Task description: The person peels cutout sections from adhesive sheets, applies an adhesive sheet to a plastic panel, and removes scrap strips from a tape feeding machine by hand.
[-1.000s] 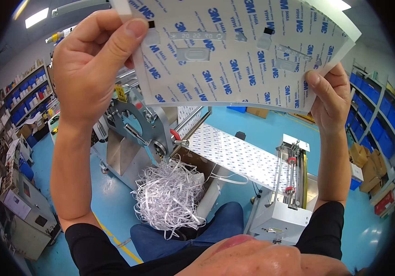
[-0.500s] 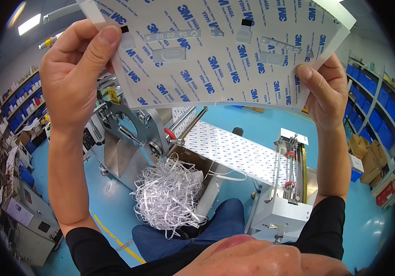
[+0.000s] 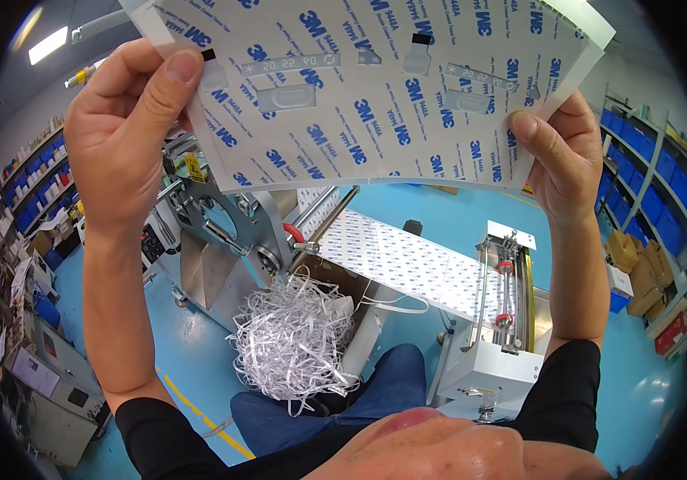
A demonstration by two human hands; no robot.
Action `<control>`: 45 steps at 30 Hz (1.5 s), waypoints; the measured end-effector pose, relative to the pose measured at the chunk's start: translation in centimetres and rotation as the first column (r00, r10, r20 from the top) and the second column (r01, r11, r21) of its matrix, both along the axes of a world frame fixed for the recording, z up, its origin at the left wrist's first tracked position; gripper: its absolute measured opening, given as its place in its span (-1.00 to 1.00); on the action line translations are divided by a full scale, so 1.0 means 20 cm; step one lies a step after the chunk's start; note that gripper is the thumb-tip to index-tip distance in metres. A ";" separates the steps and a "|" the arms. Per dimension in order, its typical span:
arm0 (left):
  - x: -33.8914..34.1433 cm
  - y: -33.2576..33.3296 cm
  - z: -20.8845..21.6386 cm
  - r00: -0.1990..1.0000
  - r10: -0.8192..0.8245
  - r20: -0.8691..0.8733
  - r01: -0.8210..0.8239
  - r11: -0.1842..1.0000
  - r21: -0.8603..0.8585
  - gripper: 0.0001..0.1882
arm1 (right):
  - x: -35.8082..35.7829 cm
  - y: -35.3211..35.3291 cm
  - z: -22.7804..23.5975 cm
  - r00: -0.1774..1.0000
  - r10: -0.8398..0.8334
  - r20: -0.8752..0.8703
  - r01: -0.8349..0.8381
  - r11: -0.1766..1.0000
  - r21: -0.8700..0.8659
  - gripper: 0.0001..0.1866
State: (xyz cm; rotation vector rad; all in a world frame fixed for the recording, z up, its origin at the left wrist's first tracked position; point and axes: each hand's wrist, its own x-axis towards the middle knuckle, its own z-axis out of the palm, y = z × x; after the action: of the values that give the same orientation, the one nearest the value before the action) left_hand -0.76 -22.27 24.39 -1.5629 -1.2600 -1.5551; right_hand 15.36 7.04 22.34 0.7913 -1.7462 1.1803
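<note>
I hold a large white sheet (image 3: pixel 375 96) printed with blue marks up toward the ceiling, and small die-cut shapes show through it. My left hand (image 3: pixel 131 136) pinches its left edge with the thumb on the front. At the right edge my right hand (image 3: pixel 559 156) grips it the same way. Both forearms rise from the lower edge in black sleeves.
Below the sheet stands a grey metal machine (image 3: pixel 239 240) with rollers, feeding a printed white web (image 3: pixel 407 260) to a small white unit (image 3: pixel 495 360). A heap of white shredded strips (image 3: pixel 295 340) lies in front. Shelves with blue bins (image 3: pixel 647 168) line both sides over a blue floor.
The sheet has dropped slightly and shifted left in view, and both hands came a little lower with it. The grip is unchanged.
</note>
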 end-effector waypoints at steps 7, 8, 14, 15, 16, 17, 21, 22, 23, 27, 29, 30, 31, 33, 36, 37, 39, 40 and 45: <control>0.00 0.00 -0.01 1.000 -0.006 -0.016 0.006 1.000 0.009 -0.81 | 0.00 0.00 0.00 0.999 -0.043 -0.011 0.043 0.999 0.018 -0.61; 0.00 -0.01 -0.01 1.000 -0.006 -0.015 0.006 1.000 0.008 -0.81 | -0.01 0.00 0.00 0.999 -0.050 -0.013 0.050 0.999 0.021 -0.61; 0.00 -0.01 -0.01 1.000 -0.009 0.008 0.009 1.000 0.001 -0.81 | -0.01 0.01 -0.01 1.000 -0.002 -0.007 0.003 1.000 0.015 -0.63; 0.00 -0.01 -0.01 1.000 0.001 0.005 -0.001 1.000 0.008 -0.81 | 0.00 0.01 -0.01 1.000 -0.017 -0.009 0.017 1.000 0.013 -0.63; 0.00 -0.01 -0.01 1.000 0.010 0.003 -0.010 1.000 0.015 -0.81 | 0.00 0.00 0.00 1.000 0.017 0.015 -0.017 1.000 0.006 -0.64; 0.00 -0.01 -0.01 1.000 0.026 -0.001 -0.026 1.000 0.009 -0.81 | 0.00 0.00 0.00 0.998 0.050 0.039 -0.050 0.999 -0.004 -0.64; -0.01 0.00 -0.02 1.000 0.008 -0.018 -0.008 1.000 -0.008 -0.82 | -0.01 0.01 -0.01 1.000 -0.006 -0.010 0.006 0.999 0.034 -0.63; -0.01 -0.01 -0.02 1.000 0.002 -0.019 -0.002 1.000 -0.013 -0.82 | -0.01 0.03 -0.01 1.000 -0.013 -0.012 0.013 0.999 0.029 -0.63; -0.01 -0.01 -0.02 1.000 0.011 -0.025 -0.011 1.000 -0.014 -0.82 | -0.02 0.04 -0.02 1.000 -0.023 -0.008 0.023 0.999 0.023 -0.63; -0.03 -0.01 -0.02 0.999 0.043 -0.015 -0.043 0.999 -0.008 -0.82 | -0.01 0.04 -0.02 1.000 -0.029 0.011 0.029 0.999 0.016 -0.61; -0.04 -0.02 -0.02 0.999 0.034 -0.018 -0.034 0.999 -0.020 -0.82 | -0.01 0.05 -0.02 0.999 -0.029 0.019 0.028 0.999 0.021 -0.61; -0.04 -0.02 -0.02 0.999 0.052 -0.012 -0.052 0.998 -0.023 -0.82 | -0.01 0.05 -0.02 1.000 -0.017 0.009 0.017 1.000 0.020 -0.61; -0.04 -0.02 -0.02 0.997 0.070 -0.006 -0.071 0.997 -0.025 -0.81 | -0.01 0.05 -0.02 1.000 -0.005 -0.002 0.005 1.000 0.020 -0.61; -0.04 -0.02 -0.02 0.996 0.089 -0.014 -0.089 0.996 -0.022 -0.81 | -0.01 0.05 -0.02 1.000 -0.006 -0.004 0.006 1.000 0.019 -0.61; -0.03 -0.01 -0.03 0.995 0.103 -0.015 -0.103 0.994 -0.020 -0.81 | -0.01 0.04 -0.03 1.000 -0.012 0.001 0.012 1.000 0.016 -0.61; -0.03 -0.01 -0.03 0.995 0.095 -0.008 -0.095 0.995 -0.022 -0.81 | -0.01 0.04 -0.03 1.000 -0.020 0.010 0.020 1.000 0.013 -0.61; -0.03 -0.02 -0.02 0.996 0.083 -0.016 -0.083 0.996 -0.033 -0.81 | -0.01 0.05 -0.02 1.000 -0.019 0.012 0.019 1.000 0.019 -0.61; -0.03 -0.02 -0.02 0.997 0.072 -0.025 -0.073 0.996 -0.044 -0.81 | -0.01 0.05 -0.02 1.000 -0.018 0.014 0.017 1.000 0.024 -0.61; -0.04 -0.02 -0.03 0.995 0.100 -0.021 -0.101 0.995 -0.025 -0.81 | -0.02 0.06 -0.03 1.000 -0.009 -0.006 0.009 0.999 0.044 -0.63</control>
State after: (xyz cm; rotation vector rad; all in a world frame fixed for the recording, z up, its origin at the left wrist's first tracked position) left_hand -1.61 -22.58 23.82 -1.5039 -1.3321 -1.4623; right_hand 14.87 8.32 21.72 0.8108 -1.7744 1.1361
